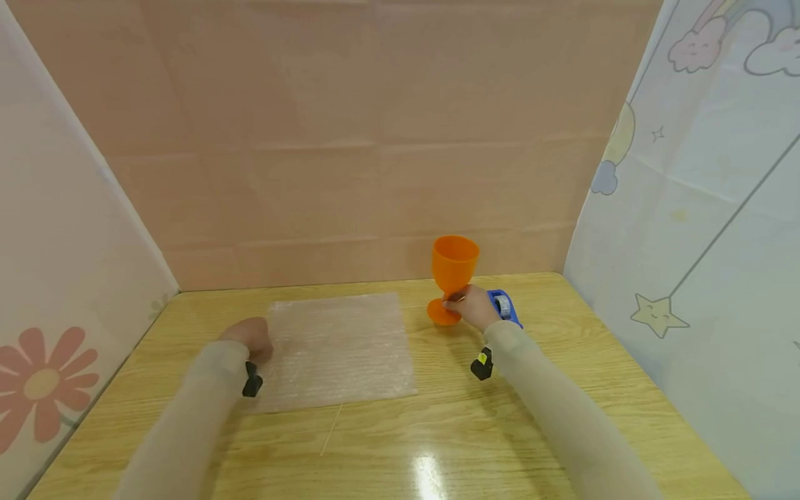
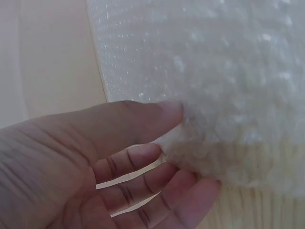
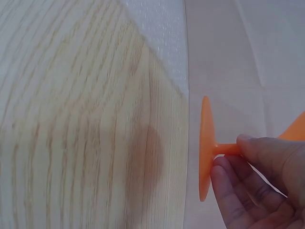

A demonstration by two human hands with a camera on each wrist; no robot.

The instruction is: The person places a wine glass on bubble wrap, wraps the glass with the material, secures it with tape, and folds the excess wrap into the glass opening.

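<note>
On my head feed, the right hand [image 1: 473,307] clamps the slim stem of a smooth orange goblet [image 1: 454,264], right of the clear, dimpled bubble wrap [image 1: 344,351] and near a blue tape dispenser [image 1: 512,312]. I see a grained wooden table [image 1: 375,448], creased pinkish backdrop [image 1: 300,194] and cartoon-printed side panels [image 1: 712,173]. My left-wrist feed shows the left hand [image 2: 76,152], thumb over the wrap, fingers curled at its edge; whether they pinch, I cannot tell. Only the right-wrist feed gives me the goblet's foot edge-on.

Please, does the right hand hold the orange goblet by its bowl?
No, the right hand pinches the orange goblet by its stem, between the bowl and the round foot.
</note>
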